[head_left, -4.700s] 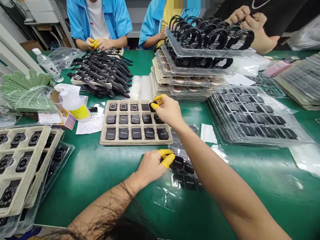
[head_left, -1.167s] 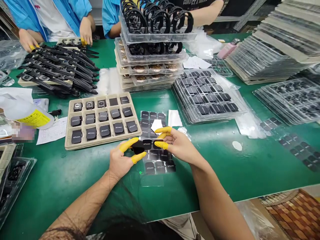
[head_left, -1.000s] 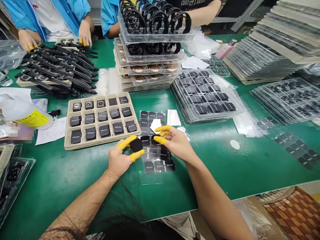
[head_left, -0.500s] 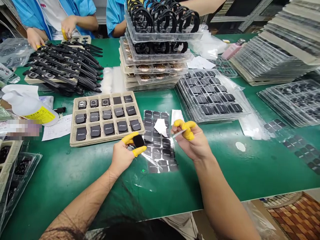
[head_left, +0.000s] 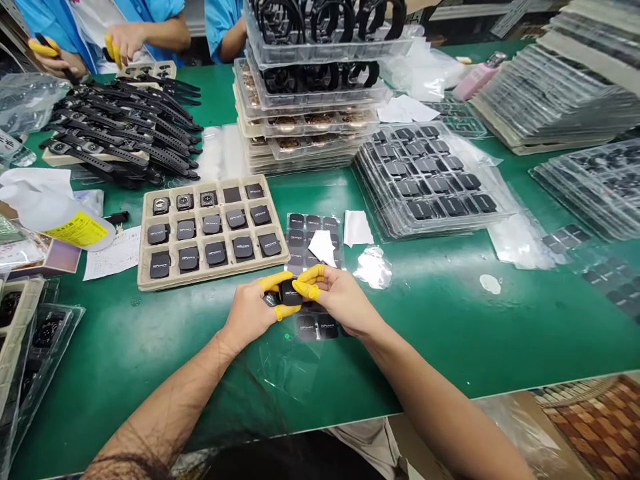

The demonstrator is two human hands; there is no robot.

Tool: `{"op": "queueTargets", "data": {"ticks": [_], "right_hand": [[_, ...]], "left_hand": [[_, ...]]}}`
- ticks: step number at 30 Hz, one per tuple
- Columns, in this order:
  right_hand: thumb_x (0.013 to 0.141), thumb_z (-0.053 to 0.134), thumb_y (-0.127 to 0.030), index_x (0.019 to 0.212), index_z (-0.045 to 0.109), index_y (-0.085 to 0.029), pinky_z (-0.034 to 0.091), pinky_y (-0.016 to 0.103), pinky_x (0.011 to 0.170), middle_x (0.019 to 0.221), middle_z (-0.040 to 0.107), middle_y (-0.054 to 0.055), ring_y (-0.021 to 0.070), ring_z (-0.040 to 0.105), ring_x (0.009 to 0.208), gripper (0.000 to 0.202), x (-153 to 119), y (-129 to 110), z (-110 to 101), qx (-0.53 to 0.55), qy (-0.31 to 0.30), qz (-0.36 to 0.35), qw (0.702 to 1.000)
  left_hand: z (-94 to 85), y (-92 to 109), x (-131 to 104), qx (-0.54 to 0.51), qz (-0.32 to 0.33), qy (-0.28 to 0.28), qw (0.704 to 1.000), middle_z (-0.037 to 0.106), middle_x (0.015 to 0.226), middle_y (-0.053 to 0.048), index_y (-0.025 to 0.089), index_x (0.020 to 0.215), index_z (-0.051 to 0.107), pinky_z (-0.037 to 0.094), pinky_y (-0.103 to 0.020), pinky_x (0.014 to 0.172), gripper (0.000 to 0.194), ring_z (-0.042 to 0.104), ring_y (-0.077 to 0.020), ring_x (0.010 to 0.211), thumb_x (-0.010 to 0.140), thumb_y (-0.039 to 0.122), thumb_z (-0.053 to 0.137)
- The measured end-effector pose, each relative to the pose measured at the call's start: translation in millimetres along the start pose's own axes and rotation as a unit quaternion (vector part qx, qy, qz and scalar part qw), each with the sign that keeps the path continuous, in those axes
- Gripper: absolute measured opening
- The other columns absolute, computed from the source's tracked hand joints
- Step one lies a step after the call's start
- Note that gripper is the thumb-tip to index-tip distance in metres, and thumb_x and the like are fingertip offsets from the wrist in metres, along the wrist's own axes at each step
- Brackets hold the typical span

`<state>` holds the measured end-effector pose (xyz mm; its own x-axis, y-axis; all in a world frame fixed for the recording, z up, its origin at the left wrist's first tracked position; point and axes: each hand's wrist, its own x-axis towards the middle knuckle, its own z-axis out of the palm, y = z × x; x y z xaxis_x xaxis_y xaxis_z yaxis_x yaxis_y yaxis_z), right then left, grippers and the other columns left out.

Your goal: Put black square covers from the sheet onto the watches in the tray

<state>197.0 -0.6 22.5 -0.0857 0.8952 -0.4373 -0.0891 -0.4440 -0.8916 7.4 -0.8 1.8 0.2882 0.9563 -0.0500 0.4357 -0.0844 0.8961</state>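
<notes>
My left hand (head_left: 255, 303), with yellow finger cots, grips a small black smartwatch body (head_left: 271, 298) by its sides. Over its face is a black square protective film (head_left: 290, 293) with white lettering. My right hand (head_left: 340, 297), also in yellow finger cots, pinches the film's right edge; how far the film touches the watch is hidden by the fingers. Beneath both hands lies a clear sheet of similar black films (head_left: 313, 327), partly covered by a white paper scrap (head_left: 323, 248). Left of it, a beige tray (head_left: 215, 272) holds several watch bodies, most with lettered black films on top.
Crumpled clear film (head_left: 373, 267) and a white cloth (head_left: 357, 228) lie right of the sheet. Stacked clear trays (head_left: 440, 230) stand behind, beside a tall tray stack (head_left: 325, 50). At left are a bottle (head_left: 60, 217) and black watch straps (head_left: 130, 133). Co-workers in blue sit opposite.
My right hand has moved left to the watch; the pale thin piece it held is gone from it. Crumpled clear film now lies on the table. A lettered black film is now at the watch face.
</notes>
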Motion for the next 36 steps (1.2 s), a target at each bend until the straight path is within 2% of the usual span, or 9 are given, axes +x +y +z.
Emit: {"op": "queueTargets", "data": {"ticks": [14,23,28,30,34,36], "right_hand": [[0.053,0.095,-0.041,0.08,0.068,-0.019,0.055,0.031,0.068,0.079,0.071,0.001,0.0151,0.065,0.068,0.044,4.8,7.2,-0.7,0.0,0.003,0.01,1.0],[0.053,0.095,-0.041,0.08,0.068,-0.019,0.056,0.031,0.069,0.077,0.071,0.001,0.0154,0.065,0.069,0.044,3.7,6.0,0.1,0.0,0.005,0.011,1.0],[0.056,0.092,-0.043,0.08,0.066,-0.019,0.056,0.032,0.067,0.078,0.069,0.002,0.0159,0.065,0.069,0.043,2.6,5.0,1.0,-0.004,-0.001,0.01,1.0],[0.059,0.091,-0.043,0.086,0.065,-0.019,0.056,0.031,0.065,0.085,0.069,0.003,0.0147,0.065,0.068,0.044,1.7,4.9,0.7,-0.025,0.001,0.0,1.0],[0.067,0.086,-0.042,0.117,0.058,-0.024,0.057,0.032,0.064,0.112,0.064,0.004,0.0124,0.066,0.067,0.059,-1.0,6.1,1.6,-0.081,0.012,-0.043,0.996],[0.07,0.084,-0.041,0.124,0.056,-0.026,0.056,0.031,0.061,0.109,0.065,0.004,0.013,0.066,0.066,0.063,-2.5,7.5,3.9,-0.1,-0.004,-0.048,0.994]], "left_hand": [[-0.3,0.2,1.1,0.021,0.021,0.0,1.0,0.079,0.1,-0.004,0.022,0.121,0.074,0.059,-0.033,0.085,0.054,0.073,-0.0203,0.087,0.068,0.024,0.087],[1.4,-0.8,0.0,0.011,0.017,0.005,1.0,0.08,0.103,-0.001,0.027,0.123,0.073,0.059,-0.032,0.087,0.055,0.074,-0.0194,0.088,0.069,0.021,0.086],[2.4,-1.9,-0.3,0.02,0.012,0.01,1.0,0.079,0.104,-0.001,0.027,0.122,0.073,0.059,-0.032,0.084,0.056,0.074,-0.0196,0.089,0.068,0.02,0.087],[2.6,-2.0,-0.2,0.019,0.008,0.011,1.0,0.079,0.102,-0.001,0.027,0.121,0.073,0.06,-0.032,0.084,0.055,0.074,-0.0194,0.087,0.068,0.022,0.087],[1.6,-0.4,0.1,0.0,-0.001,0.005,1.0,0.08,0.102,-0.001,0.025,0.122,0.073,0.06,-0.032,0.087,0.054,0.074,-0.0196,0.087,0.069,0.027,0.087],[0.6,1.1,-0.1,-0.001,0.002,-0.005,1.0,0.079,0.105,-0.003,0.025,0.122,0.073,0.059,-0.035,0.09,0.058,0.074,-0.0215,0.091,0.066,0.031,0.089]]}}
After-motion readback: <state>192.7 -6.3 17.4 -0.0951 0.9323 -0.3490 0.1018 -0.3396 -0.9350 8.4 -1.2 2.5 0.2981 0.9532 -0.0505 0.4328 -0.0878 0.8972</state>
